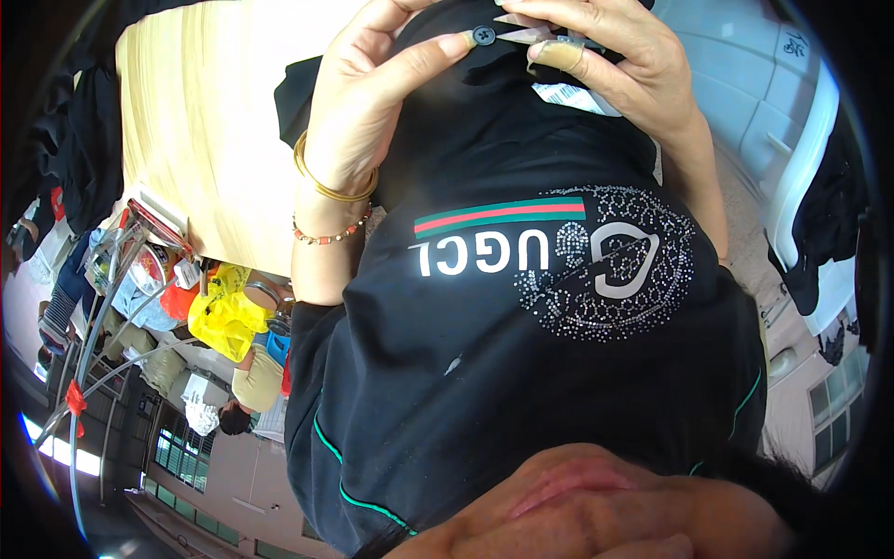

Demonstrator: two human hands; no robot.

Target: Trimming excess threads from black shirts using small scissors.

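A black garment [445,37] lies bunched between my two hands at the top of the view. On it sits a dark round button [483,35], with the thumb tip of my left hand [386,74] right at its edge. That hand is closed on the cloth; its fingers are partly cut off by the upper rim. My right hand [629,61] grips a small pair of thread snips [526,35], the pointed blades apart and aimed left, close to the button. A tan bandage wraps its thumb. Below that thumb hangs a white printed label [570,97].
A pale wood-grain tabletop [205,121] spreads to the left, with dark cloth [88,140] beyond it. Metal rails [88,345] and a yellow bag [223,312] stand lower left, near another person [256,382]. Black cloth [792,270] hangs over a white edge at right.
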